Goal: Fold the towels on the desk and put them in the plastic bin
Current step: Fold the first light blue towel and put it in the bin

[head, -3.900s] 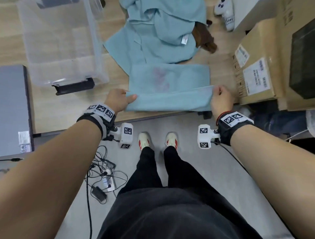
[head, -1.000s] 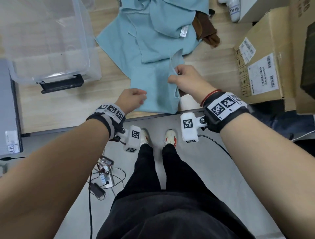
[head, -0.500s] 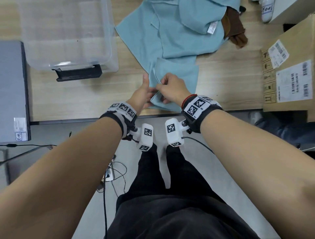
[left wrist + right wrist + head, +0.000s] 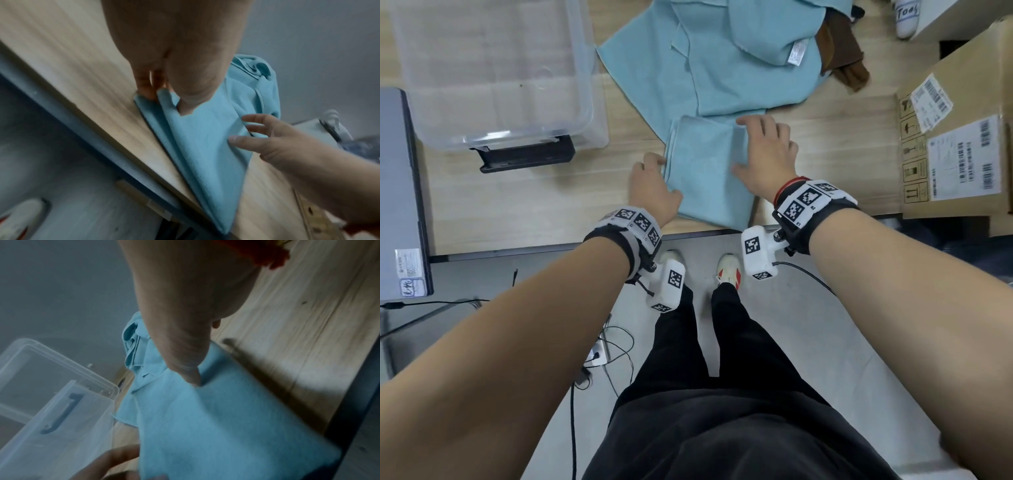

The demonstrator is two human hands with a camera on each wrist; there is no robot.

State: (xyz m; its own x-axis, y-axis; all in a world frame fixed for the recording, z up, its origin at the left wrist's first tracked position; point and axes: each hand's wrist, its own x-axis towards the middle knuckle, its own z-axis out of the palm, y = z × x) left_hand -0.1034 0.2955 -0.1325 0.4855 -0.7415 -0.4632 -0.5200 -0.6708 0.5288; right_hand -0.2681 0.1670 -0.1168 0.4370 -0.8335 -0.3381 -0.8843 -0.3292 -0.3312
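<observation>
The folded towel lies at the near edge of the table, its near end reaching that edge, so a careless lift or slide could let it slip off toward the floor. Its stacked layers could also splay open if only the top layer is caught, and the fold would be lost before the plastic bin, at the far left of the table, is reached. The unfolded towels just beyond it could be dragged along, since they touch its far edge.

The left hand is set against the left edge of the folded towel, its fingers pinching the layers there, as is seen in the left wrist view. The right hand is spread flat, fingers straight and apart, pressing on the right part of the folded towel; nothing is gripped by it.
</observation>
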